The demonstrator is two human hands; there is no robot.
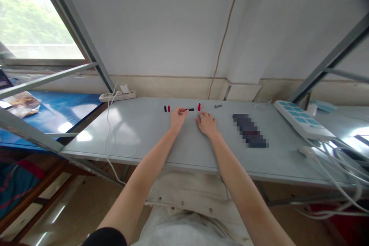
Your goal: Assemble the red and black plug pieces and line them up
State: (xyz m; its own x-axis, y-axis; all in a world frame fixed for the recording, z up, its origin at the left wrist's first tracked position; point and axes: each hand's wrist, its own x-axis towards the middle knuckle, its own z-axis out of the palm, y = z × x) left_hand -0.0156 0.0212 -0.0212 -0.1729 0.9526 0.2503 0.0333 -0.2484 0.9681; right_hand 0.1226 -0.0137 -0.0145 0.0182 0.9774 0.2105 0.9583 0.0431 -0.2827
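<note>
My left hand [178,115] is over the grey table [138,130], its fingers pinched on a short, thin black stick [190,109] that points to the right. What kind of stick it is, I cannot tell. My right hand [206,122] lies palm down on the table with its fingers apart, holding nothing. Just beyond its fingertips stands a small red cylinder [199,107]. To the left of my left hand, a small black cylinder [165,108] and another red cylinder [168,108] are side by side. Several tiny metal pieces [218,106] lie behind and right of my right hand.
A dark, blurred-out rectangular object [250,130] lies to the right. A white power strip [118,96] with a cable is at the back left. A larger socket strip [302,117] with white cables [340,177] sits at the right. Metal frame posts [86,34] flank the table; a wall rises behind.
</note>
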